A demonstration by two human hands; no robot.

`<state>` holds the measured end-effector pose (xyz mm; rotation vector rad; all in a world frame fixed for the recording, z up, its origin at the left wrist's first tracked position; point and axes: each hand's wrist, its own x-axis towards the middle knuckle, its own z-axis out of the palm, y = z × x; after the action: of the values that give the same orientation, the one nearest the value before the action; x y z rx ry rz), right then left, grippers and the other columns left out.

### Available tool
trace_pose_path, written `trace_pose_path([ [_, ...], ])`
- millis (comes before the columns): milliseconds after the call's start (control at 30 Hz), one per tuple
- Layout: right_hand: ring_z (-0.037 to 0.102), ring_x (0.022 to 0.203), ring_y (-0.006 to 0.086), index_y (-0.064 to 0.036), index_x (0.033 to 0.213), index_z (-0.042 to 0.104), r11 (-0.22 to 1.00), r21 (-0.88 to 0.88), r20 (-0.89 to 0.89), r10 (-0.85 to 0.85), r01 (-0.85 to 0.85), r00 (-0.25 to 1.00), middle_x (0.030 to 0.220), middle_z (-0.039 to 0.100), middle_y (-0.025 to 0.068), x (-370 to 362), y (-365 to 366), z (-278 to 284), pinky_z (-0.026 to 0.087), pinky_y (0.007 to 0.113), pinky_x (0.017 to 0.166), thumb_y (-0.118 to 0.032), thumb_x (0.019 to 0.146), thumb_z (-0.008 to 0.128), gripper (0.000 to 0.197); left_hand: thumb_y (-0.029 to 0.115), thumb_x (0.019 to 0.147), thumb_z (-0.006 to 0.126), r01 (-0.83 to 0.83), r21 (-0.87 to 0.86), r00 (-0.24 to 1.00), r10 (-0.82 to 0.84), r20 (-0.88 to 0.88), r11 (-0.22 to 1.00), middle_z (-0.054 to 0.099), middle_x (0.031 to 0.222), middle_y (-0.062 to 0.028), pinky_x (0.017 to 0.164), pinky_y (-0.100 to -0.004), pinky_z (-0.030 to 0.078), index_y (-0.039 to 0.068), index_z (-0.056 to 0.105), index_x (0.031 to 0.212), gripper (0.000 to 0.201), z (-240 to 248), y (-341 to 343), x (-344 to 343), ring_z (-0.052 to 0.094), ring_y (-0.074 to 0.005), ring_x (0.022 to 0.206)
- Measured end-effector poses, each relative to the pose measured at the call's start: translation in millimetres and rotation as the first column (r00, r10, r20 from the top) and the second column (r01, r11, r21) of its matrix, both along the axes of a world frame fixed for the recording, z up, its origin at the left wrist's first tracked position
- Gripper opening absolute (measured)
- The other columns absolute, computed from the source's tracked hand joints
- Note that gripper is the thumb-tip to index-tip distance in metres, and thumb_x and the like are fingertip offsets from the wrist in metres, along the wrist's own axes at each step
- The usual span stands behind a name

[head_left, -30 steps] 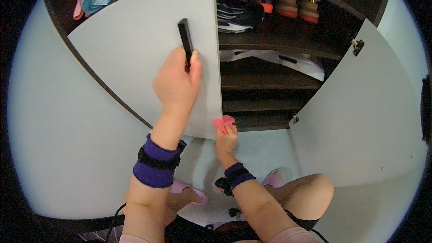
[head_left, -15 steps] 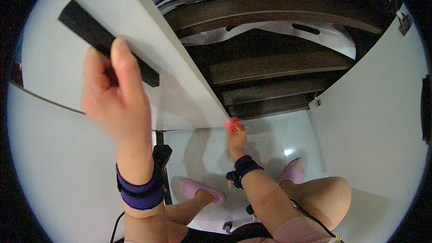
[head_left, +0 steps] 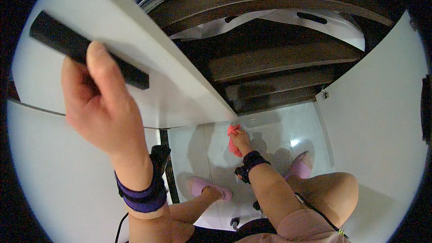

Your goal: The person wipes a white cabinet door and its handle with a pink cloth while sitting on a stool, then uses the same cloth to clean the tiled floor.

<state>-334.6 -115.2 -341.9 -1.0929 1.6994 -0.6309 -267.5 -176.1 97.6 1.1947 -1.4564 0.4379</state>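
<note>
- Left hand (head_left: 105,110): curled around the black handle (head_left: 67,42), thumb laid over it.
- Right hand (head_left: 241,141): closed on the pink cloth (head_left: 233,147), which bunches out past the fingers.
- Cloth: just beside the near lower corner of the left door (head_left: 168,101), seen against the floor (head_left: 279,121); whether it touches the door, I cannot tell.
- Left door: swung open, the handle side outward, its thick white edge between the two hands.
- Right door (head_left: 378,112): also open, with neither hand on it.
- Shelves (head_left: 288,60): dark, in view between the doors; a white sheet (head_left: 337,29) with a slot lies on one.
- Progress: door open and gripped, cloth in hand. No mark shows which surfaces the cloth has covered, so what remains cannot be judged.
</note>
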Motion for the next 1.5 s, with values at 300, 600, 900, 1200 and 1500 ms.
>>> trace_pose_path([
  [300,0.058,0.089,0.0238,-0.0039,0.108,0.058,0.883,0.416,0.785,-0.469,0.217,0.405,0.099,0.061,0.0075,-49,35,77,0.048,0.037,0.078,-0.026,0.083,0.058,0.033,0.030,0.083,0.058,-0.231,0.005,0.947,0.224,0.231,0.973,0.050,0.052,-0.0079,0.044,-0.0368,0.038,0.007,0.044,0.063,0.033,11,-22,-15,0.049,-0.0280,0.047],
  [600,0.056,0.099,0.0282,-0.0060,0.115,0.050,0.858,0.511,0.859,-0.512,0.052,0.001,0.109,0.058,0.0101,-119,26,176,0.045,0.045,0.086,-0.028,0.082,0.050,0.040,0.030,0.086,0.053,-0.270,0.208,0.926,0.194,0.323,0.940,0.056,0.067,-0.0112,0.050,-0.0420,0.042,0.006,0.048,0.073,0.027,12,-63,-62,0.054,-0.0337,0.056],
  [900,0.053,0.106,0.0277,-0.0011,0.119,0.045,0.984,0.113,0.989,-0.099,0.137,-0.111,0.117,0.054,0.0129,-123,59,284,0.041,0.042,0.092,-0.025,0.081,0.041,0.045,0.031,0.091,0.048,0.368,0.563,0.929,-0.259,-0.266,0.740,0.059,0.090,-0.0110,0.067,-0.0368,0.045,0.003,0.050,0.112,0.035,-49,46,-15,0.058,-0.0223,0.075],
  [1200,0.053,0.103,0.0251,-0.0032,0.110,0.056,0.894,-0.444,0.662,0.285,0.057,0.693,0.112,0.055,0.0125,-98,99,357,0.043,0.033,0.086,-0.005,0.077,0.044,0.036,0.044,0.096,0.025,0.976,0.208,0.216,-0.200,-0.956,0.061,0.052,0.120,-0.0080,0.091,-0.0370,0.042,0.006,0.041,0.129,0.053,-146,171,-12,0.052,-0.0199,0.108],
  [1500,0.047,0.107,0.0328,-0.0114,0.087,0.066,0.082,-0.745,-0.607,0.330,-0.662,0.723,0.115,0.054,0.0088,-66,123,350,0.038,0.046,0.092,-0.005,0.064,0.060,0.025,0.042,0.095,0.032,0.910,-0.399,-0.402,0.000,-0.916,0.113,0.048,0.124,-0.0082,0.091,-0.0389,0.043,0.009,0.037,0.130,0.049,-122,188,19,0.048,-0.0224,0.113],
])
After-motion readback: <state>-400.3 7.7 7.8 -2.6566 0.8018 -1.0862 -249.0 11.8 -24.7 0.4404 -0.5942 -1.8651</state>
